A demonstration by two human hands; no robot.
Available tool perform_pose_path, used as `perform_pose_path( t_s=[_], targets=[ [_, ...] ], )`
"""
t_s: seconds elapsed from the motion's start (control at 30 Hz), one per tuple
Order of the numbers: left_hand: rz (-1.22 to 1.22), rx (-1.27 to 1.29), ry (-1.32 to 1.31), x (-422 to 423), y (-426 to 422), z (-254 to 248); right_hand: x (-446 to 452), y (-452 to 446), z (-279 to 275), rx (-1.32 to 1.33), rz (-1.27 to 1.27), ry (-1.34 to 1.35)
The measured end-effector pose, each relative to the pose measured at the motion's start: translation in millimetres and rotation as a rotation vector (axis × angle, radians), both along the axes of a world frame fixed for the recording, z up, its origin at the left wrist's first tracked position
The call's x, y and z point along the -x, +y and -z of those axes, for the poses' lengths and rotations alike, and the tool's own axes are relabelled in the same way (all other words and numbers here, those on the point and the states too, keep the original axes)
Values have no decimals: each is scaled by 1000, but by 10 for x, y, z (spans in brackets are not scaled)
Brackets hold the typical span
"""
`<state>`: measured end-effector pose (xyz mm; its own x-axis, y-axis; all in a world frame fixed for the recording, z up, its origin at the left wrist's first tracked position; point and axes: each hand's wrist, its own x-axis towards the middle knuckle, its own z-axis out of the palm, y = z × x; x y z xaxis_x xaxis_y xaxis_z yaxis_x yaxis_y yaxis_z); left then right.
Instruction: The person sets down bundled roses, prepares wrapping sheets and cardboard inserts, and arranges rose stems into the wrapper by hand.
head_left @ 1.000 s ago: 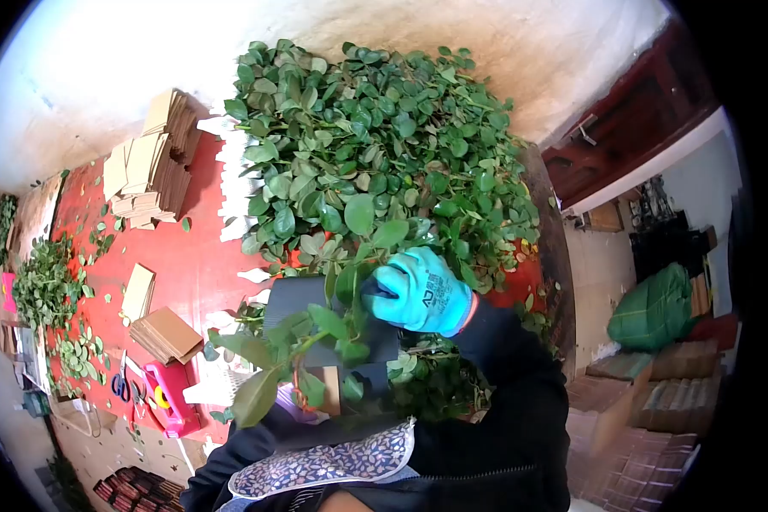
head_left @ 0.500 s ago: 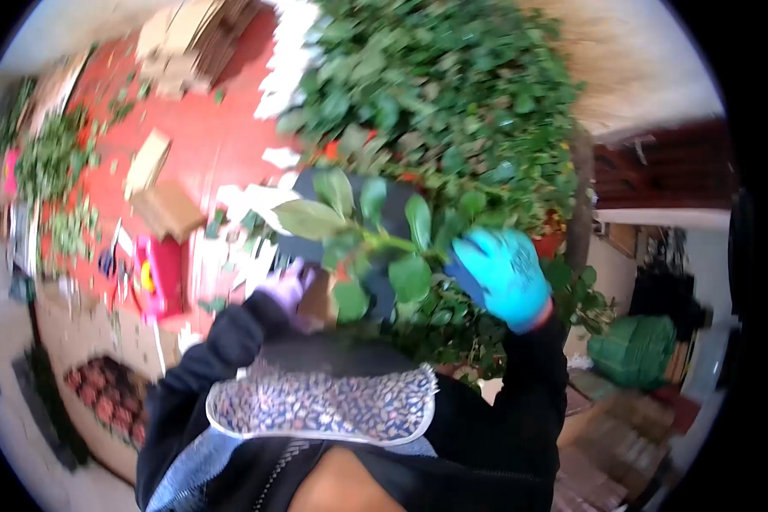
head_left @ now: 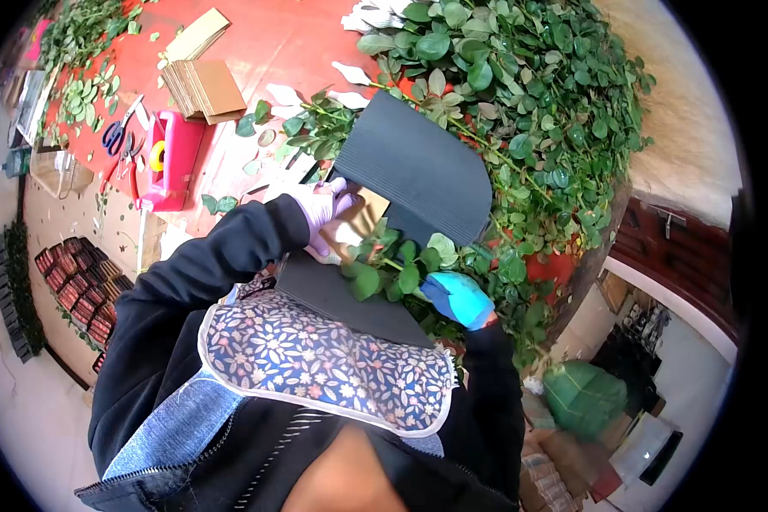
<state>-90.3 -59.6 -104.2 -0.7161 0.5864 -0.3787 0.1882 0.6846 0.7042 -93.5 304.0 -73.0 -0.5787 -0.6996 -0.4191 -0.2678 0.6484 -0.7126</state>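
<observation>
My left hand (head_left: pixel 320 207), in a lilac glove, is closed at the near edge of a brown cardboard piece (head_left: pixel 372 210). That cardboard rests against a bent black ribbed sheet (head_left: pixel 418 158). In a blue glove, my right hand (head_left: pixel 458 299) grips the lower part of a leafy stem (head_left: pixel 408 271), whose leaves point left toward the cardboard. The stem's far end is hidden near my left hand. A second dark sheet (head_left: pixel 341 299) lies in front of my floral apron (head_left: pixel 324 363). Beyond the ribbed sheet lie several stems with white-covered heads (head_left: pixel 350 73).
A large heap of leafy stems (head_left: pixel 538 111) covers the right side of the red table (head_left: pixel 273 43). On the left stand a pink holder (head_left: pixel 169 162), scissors (head_left: pixel 121 128), red-handled pliers (head_left: pixel 128 162) and stacked cardboard pieces (head_left: pixel 205 90). A green bundle (head_left: pixel 584 397) sits at lower right.
My right hand has come down and nearer my body, bringing the leafy stem from over the ribbed sheet to its near edge. The camera view has shifted, and the left hand stays by the cardboard.
</observation>
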Motion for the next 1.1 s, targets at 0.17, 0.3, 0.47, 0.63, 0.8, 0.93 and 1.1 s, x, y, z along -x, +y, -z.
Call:
perform_pose_path(
  t_s=[0.17, 0.3, 0.47, 0.63, 0.8, 0.93, 1.1],
  targets=[
    [-33, 10, 120, -46, 15, -14, -22, -52, 145, -133, -150, -46],
    [-53, 3, 248, -185, 39, -43, -77, -56, 161, -166, -163, 12],
    [87, -68, 410, -386, 84, 383, -129, 15, 219, -237, -285, 135],
    [60, -87, 305, -370, 78, 196, 445, -363, -1173, -172, -87, 496],
    [26, -58, 312, -389, 126, 151, 1601, -768, -1496, -96, 105, 944],
    [30, -66, 261, -374, 101, 1, 2679, -904, -455, -212, -20, 971],
    [-17, -109, 247, -433, 77, 142, 3125, -1190, -393, -763, -67, 904]
  ],
)
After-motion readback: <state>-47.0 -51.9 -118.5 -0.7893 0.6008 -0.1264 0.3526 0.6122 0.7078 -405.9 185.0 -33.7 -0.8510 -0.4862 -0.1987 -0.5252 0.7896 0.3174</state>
